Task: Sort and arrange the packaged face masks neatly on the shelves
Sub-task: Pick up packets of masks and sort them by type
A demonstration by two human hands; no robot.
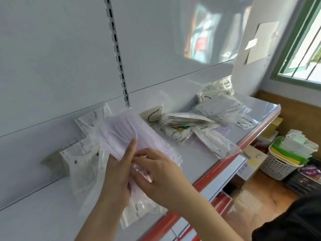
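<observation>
Both hands up at the shelf point(199, 164) now, working one pkg — a clear plastic bag of pale lilac pleated masks point(121, 134), stacked flat inside, folds running lengthwise, bag mouth loose and crinkled toward 5 o'clock. It sits just left of centre frame, tilted, upper end pointing to 11 o'clock.

Left hand point(118, 174) comes in from 6 o'clock under the pack, thumb laid up along its face, fingers curled behind — grip holding the lilac pack. Right hand point(156, 173) from 4 o'clock, fingertips pinching the slack plastic at the bag's lower end, touching the left hand; narrow grip, closed on the film.

Behind and below the pack, at 8 o'clock, several clear bags of white masks point(81, 160) lean against the grey back panel point(52, 66), some slumped over the shelf front. At 2 o'clock on the shelf, a loose pile: a flat stack of white folded masks point(184, 120), a beige one with black ear loop point(152, 114), a packet with a green label point(178, 132), a long white pack point(215, 141) lying diag. near the red shelf edge point(225, 159), more bagged white masks point(220, 108) at the far end.

At 4 o'clock, lower down, a white basket point(278, 167) holding green and yellow lids w/ packets on top. Window point(304, 49) at 2 o'clock, far right.
</observation>
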